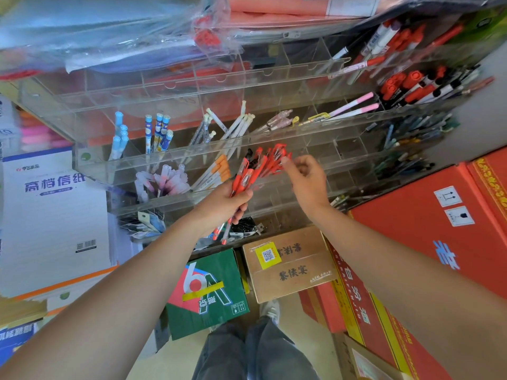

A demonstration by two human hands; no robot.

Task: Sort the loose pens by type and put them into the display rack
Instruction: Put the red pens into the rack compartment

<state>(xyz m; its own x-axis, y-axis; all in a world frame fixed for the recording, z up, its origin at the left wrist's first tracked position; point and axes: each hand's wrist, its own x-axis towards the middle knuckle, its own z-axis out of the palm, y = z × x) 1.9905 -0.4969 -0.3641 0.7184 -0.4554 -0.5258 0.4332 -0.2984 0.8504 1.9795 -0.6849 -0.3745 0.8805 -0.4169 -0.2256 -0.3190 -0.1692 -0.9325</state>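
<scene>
A clear acrylic display rack (90,157) with tiered compartments stands in front of me. My left hand (222,207) grips a bundle of red pens (248,178), their tips pointing down past my palm. My right hand (306,178) reaches into a middle compartment and pinches a red pen among a cluster of red pens (275,157) standing there. Other compartments hold blue pens (119,138), patterned blue pens (160,131), white pens (233,124), orange-capped pens (218,171) and pink-capped pens (164,179).
Red markers (406,83) and dark pens (411,141) fill the rack's right side. Plastic-wrapped folders (137,28) lie on top. Red cartons (439,215) stand to the right, a brown box (290,264) and a green box (211,294) below, a white paper carton (52,215) to the left.
</scene>
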